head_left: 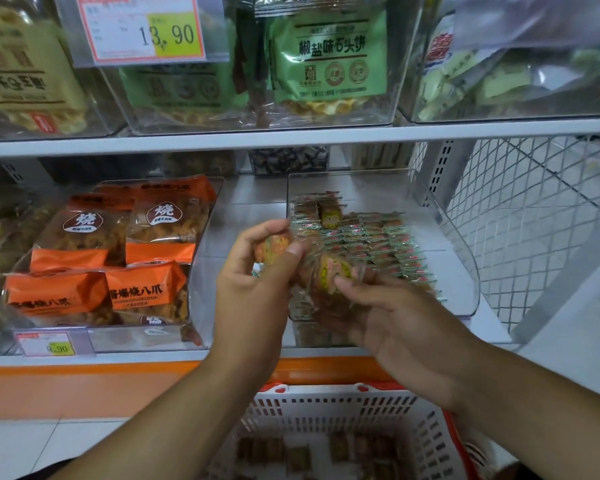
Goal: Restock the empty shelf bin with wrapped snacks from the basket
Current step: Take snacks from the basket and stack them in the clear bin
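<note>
Left hand (257, 271) pinches one snack (272, 249) between thumb and fingers, raised at the left edge of the bin (465, 271), seemingly ready to be set in; right hand (388, 313) curls round another snack (335, 271) at the bin's open front; the bin already holds rows of snacks (371, 237), packed flat, probably to save room; more lie in the basket (326, 403) below the hands; restocking judged partly done.
</note>
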